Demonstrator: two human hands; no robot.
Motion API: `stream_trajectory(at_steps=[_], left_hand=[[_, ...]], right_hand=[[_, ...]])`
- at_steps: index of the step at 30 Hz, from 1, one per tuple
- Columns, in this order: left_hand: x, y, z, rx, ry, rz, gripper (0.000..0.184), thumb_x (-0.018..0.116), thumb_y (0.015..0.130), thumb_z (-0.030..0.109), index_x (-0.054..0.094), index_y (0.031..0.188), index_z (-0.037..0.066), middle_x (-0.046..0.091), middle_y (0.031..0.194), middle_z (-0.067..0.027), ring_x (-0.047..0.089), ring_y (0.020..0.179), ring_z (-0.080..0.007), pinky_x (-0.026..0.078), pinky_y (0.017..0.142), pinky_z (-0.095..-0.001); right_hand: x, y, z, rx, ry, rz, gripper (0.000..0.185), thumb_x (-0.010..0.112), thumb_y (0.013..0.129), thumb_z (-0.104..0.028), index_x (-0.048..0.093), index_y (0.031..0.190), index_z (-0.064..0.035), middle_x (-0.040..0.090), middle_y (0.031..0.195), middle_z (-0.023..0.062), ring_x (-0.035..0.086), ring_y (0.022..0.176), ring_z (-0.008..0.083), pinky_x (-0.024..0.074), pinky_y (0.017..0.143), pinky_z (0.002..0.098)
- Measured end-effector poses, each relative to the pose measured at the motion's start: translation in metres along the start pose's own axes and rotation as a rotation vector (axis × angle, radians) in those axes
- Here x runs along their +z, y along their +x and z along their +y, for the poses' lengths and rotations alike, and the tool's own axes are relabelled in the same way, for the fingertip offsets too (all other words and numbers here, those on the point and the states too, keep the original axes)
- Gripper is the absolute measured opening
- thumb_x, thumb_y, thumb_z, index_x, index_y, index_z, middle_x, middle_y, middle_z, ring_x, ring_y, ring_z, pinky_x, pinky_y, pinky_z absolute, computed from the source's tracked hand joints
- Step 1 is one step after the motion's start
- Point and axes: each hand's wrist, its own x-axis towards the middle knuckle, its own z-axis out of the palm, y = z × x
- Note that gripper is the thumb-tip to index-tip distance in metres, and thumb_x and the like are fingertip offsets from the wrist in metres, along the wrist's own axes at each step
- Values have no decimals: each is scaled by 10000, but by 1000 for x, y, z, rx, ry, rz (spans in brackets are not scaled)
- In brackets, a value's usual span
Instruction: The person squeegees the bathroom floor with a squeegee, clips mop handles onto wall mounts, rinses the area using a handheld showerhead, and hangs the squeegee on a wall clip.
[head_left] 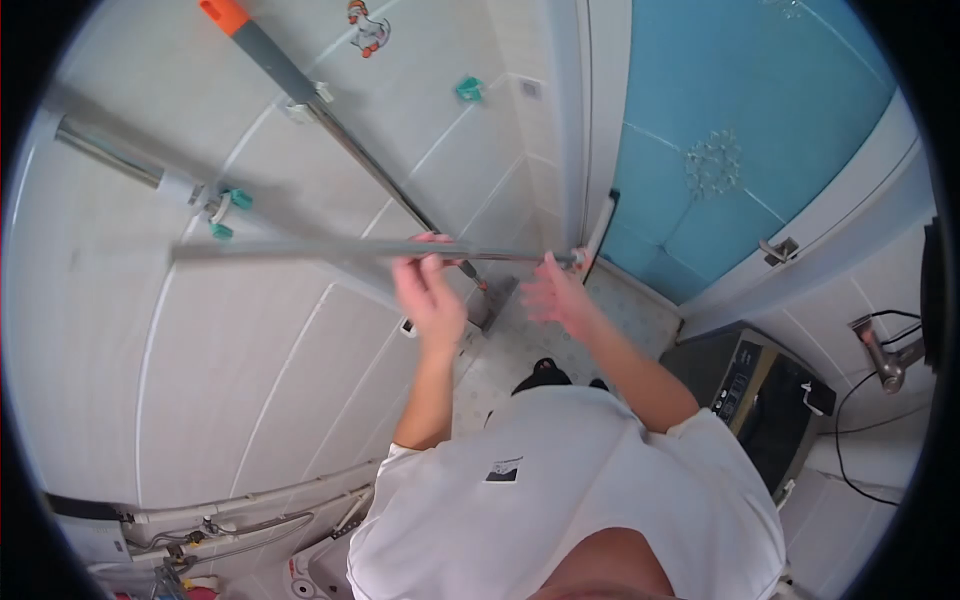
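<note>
My left hand is closed around the grey pole of a long-handled squeegee. The pole lies roughly level across the view, and its left end is smeared by motion. At its right end is a narrow bar-shaped head, tilted beside the blue door. My right hand is just below the pole near that head, fingers loosely spread and slightly blurred. Its thumb side seems to touch the pole, though contact is hard to judge. Behind the pole, a second handle with an orange tip hangs in a white wall clip.
A metal bar and green hooks are fixed to the tiled wall. To the right are a blue door with a lever handle and a dark washing machine. Pipes run along the wall at lower left.
</note>
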Motion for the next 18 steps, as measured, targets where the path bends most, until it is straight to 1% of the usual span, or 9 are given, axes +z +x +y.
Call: stream_trajectory(at_steps=[1, 4, 6, 7, 10, 12, 13, 16, 18], left_hand=[[-7, -1, -1, 29, 11, 45, 250, 409, 1028, 136, 432, 1234, -4, 593, 1096, -170, 635, 913, -236, 557, 771, -361], [-23, -8, -6, 85, -9, 245, 256, 396, 1031, 173, 434, 1226, 12, 579, 1097, -166, 642, 932, -271, 575, 783, -381], [-37, -16, -10, 166, -23, 352, 258, 400, 1028, 189, 434, 1224, 25, 579, 1092, -163, 645, 945, -286, 584, 783, -390], [-39, -22, -6, 102, -75, 425, 259, 406, 1024, 195, 433, 1223, 32, 587, 1086, -158, 647, 953, -289, 587, 787, -390], [-38, -41, 2, -93, -196, 638, 254, 414, 1009, 201, 435, 1204, 40, 601, 1074, -148, 650, 973, -290, 595, 802, -384], [-40, -61, 0, -244, -224, 773, 241, 408, 995, 188, 443, 1172, 27, 598, 1073, -146, 650, 980, -278, 597, 815, -373], [-39, -73, -4, -323, -329, 815, 227, 421, 988, 180, 461, 1142, 18, 609, 1067, -147, 653, 976, -275, 602, 812, -358], [-36, -122, -40, -519, -653, 909, 209, 462, 965, 155, 525, 1063, -18, 635, 1061, -158, 660, 970, -271, 613, 807, -320], [-32, -158, -85, -594, -878, 905, 226, 493, 947, 137, 581, 1020, -58, 642, 1076, -172, 663, 975, -273, 616, 809, -303]], right_hand=[[1, 7, -5, 43, 158, -45, 606, 509, 946, -594, 460, 1273, -87, 618, 1121, 151, 596, 1078, 286, 535, 805, 411], [2, 41, -31, -74, 383, -227, 608, 480, 967, -578, 395, 1326, -94, 605, 1164, 167, 550, 1153, 284, 525, 836, 417], [11, 52, -57, -121, 460, -120, 546, 466, 987, -540, 390, 1305, -103, 617, 1147, 162, 582, 1096, 276, 525, 812, 407], [16, 53, -67, -139, 499, -66, 515, 459, 997, -521, 388, 1295, -107, 623, 1139, 160, 599, 1067, 271, 525, 799, 401], [31, 48, -95, -237, 265, -33, 367, 449, 1024, -439, 420, 1203, -120, 644, 1090, 141, 649, 915, 231, 519, 738, 358], [41, 48, -113, -336, 145, -82, 328, 444, 1034, -386, 405, 1208, -112, 653, 1055, 130, 653, 807, 201, 509, 693, 329], [43, 49, -119, -381, 84, -103, 309, 441, 1039, -360, 397, 1211, -107, 657, 1038, 125, 656, 753, 186, 504, 671, 315], [49, 55, -136, -507, -62, -201, 335, 435, 1046, -320, 365, 1272, -83, 654, 1035, 124, 650, 714, 170, 504, 638, 297], [60, 50, -148, -582, -36, -207, 354, 442, 1044, -321, 365, 1290, -78, 652, 1029, 115, 648, 707, 164, 505, 627, 298]])
